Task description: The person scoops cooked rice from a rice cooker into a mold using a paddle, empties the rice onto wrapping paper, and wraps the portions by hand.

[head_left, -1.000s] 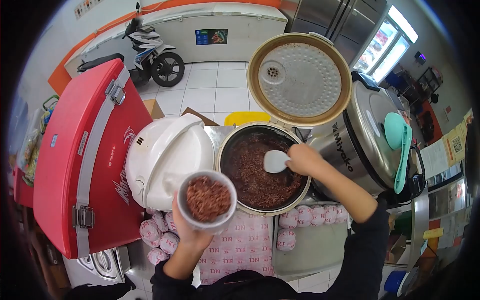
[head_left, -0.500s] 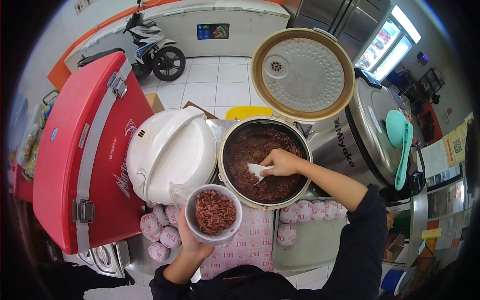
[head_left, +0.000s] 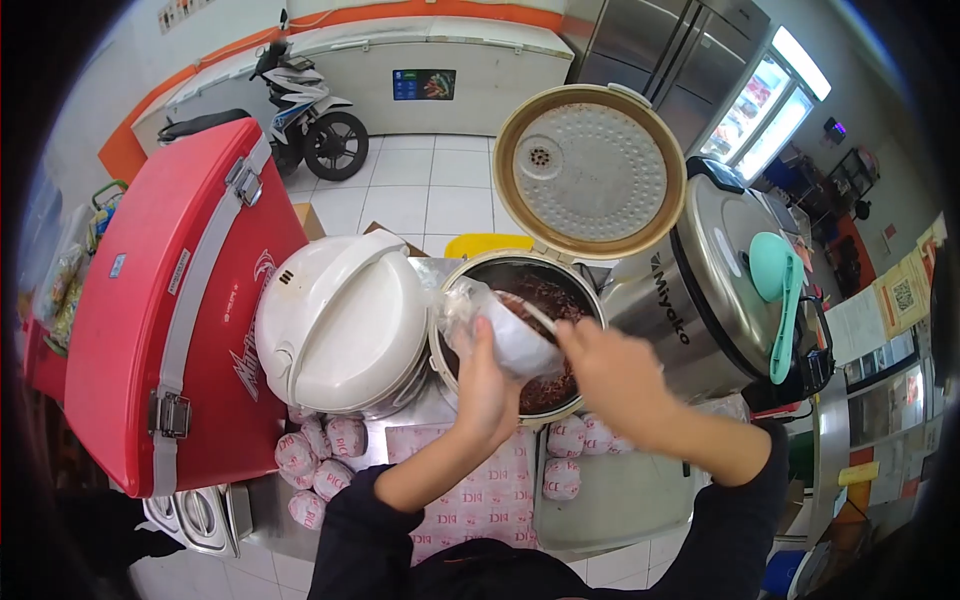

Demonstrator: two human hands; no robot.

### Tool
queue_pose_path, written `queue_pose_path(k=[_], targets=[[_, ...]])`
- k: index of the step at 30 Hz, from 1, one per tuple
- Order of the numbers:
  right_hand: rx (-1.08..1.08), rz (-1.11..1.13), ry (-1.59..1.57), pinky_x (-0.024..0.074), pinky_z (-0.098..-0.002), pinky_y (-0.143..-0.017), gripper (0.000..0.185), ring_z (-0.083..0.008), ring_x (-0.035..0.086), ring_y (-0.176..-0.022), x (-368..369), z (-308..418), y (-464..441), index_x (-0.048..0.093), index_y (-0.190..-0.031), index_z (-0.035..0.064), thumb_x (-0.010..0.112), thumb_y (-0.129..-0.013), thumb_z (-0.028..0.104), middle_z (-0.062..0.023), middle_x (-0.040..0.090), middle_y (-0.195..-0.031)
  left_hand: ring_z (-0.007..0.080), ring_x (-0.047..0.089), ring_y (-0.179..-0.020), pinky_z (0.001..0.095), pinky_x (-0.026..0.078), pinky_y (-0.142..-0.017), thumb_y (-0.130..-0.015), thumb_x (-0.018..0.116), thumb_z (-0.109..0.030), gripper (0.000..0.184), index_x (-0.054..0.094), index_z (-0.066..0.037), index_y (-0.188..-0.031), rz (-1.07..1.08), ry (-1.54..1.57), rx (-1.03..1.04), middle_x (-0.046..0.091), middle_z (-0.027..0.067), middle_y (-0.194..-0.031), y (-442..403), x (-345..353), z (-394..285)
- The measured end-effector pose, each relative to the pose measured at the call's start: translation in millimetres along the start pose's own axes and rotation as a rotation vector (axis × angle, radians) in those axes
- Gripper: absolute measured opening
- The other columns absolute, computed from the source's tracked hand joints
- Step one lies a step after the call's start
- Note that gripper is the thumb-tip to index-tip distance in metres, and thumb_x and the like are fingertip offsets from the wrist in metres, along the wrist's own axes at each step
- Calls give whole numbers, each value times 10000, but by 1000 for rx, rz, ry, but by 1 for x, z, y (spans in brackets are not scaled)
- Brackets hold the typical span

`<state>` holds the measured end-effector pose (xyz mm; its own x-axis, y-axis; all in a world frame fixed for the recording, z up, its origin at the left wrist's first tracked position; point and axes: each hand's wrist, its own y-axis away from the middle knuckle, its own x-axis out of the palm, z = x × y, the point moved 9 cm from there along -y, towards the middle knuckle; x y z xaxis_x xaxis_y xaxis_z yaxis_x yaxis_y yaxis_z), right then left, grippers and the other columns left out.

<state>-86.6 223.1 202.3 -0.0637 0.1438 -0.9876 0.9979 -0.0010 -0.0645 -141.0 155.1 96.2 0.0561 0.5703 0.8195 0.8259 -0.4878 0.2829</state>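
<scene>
Over the open rice cooker (head_left: 437,345), my left hand (head_left: 487,388) holds a white bowl (head_left: 520,345) tilted toward the right, with clear plastic (head_left: 462,300) at its left side. My right hand (head_left: 615,375), blurred, is closed on the handle of a white paddle (head_left: 535,314), whose blade reaches to the bowl's mouth. Red-brown rice (head_left: 548,392) lies in the cooker's pot below. Most of the bowl's inside is turned out of sight.
Printed wrapping paper (head_left: 475,490) lies in front of the cooker, between round wrapped packs (head_left: 332,480) and a tray (head_left: 610,500) with more packs. A red cooler box (head_left: 180,310) and a white lidded cooker (head_left: 345,325) stand left; a steel Miyako cooker (head_left: 690,290) stands right.
My left hand has moved the bowl up and right, over the cooker, and tipped it. My right hand has lifted the paddle from the rice to the bowl.
</scene>
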Motion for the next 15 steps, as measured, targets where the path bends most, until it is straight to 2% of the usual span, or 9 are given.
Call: queue_pose_path(k=[1,4,6,8,10,12,13,14,15], targets=[[-28,29,40,483,-345,-569,519,-261,567,-701,6,11,8,417,-1240,-1,497,-728,25,-96,472,-825,277,455,-1162,521,367,-943,-961,319,-410,435,347,-123,-1286,29,19,-64,482,97,-1230,-4,7,7],[-13,4,-45,488,-344,-596,519,-261,552,-761,-2,13,20,426,-1226,-33,502,-714,14,-113,470,-876,269,468,-1149,502,395,-912,-953,312,-432,442,385,-125,-1263,-31,-3,-142,491,96,-1225,-18,5,10],[16,15,-103,488,-353,-612,524,-265,546,-801,-2,10,22,432,-1240,-4,495,-720,-1,-117,463,-914,263,489,-1127,481,416,-886,-934,281,-479,485,441,-129,-1228,86,-33,-184,513,98,-1204,-26,7,16],[-6,-68,-113,501,-357,-585,467,-268,559,-807,-16,-1,22,455,-1214,1,515,-753,46,-116,476,-914,261,510,-1102,465,423,-884,-916,259,-493,520,481,-119,-1201,88,79,-233,531,107,-1188,-25,14,15],[-4,-171,-194,487,-391,-610,423,-292,570,-794,-35,-18,26,466,-1211,25,503,-791,62,-117,497,-875,281,482,-1146,475,395,-948,-906,219,-451,546,465,-86,-1229,218,193,-241,507,102,-1239,-30,21,8],[115,-223,-370,469,-406,-640,346,-314,581,-770,-54,-42,32,506,-1145,-5,510,-812,89,-130,537,-818,288,480,-1149,484,380,-968,-906,201,-442,556,468,-75,-1229,305,228,-155,509,102,-1239,-30,23,-1],[131,-303,-457,453,-395,-665,273,-309,586,-721,-54,-55,34,544,-1058,-12,526,-854,168,-148,561,-777,288,480,-1149,484,380,-968,-906,201,-442,556,468,-75,-1229,309,225,-152,509,102,-1239,-28,23,-2],[130,-307,-458,453,-395,-665,273,-309,586,-721,-48,-57,34,544,-1058,-12,526,-854,168,-148,561,-777,283,488,-1140,473,384,-966,-905,207,-438,553,475,-73,-1222,300,249,-153,520,107,-1223,-28,22,-3],[221,-161,-721,450,-384,-678,273,-300,588,-726,-23,-64,32,550,-1027,-15,520,-873,208,-157,573,-798,278,496,-1131,462,388,-965,-905,212,-435,550,482,-71,-1215,291,272,-155,531,112,-1208,-26,21,-3]])
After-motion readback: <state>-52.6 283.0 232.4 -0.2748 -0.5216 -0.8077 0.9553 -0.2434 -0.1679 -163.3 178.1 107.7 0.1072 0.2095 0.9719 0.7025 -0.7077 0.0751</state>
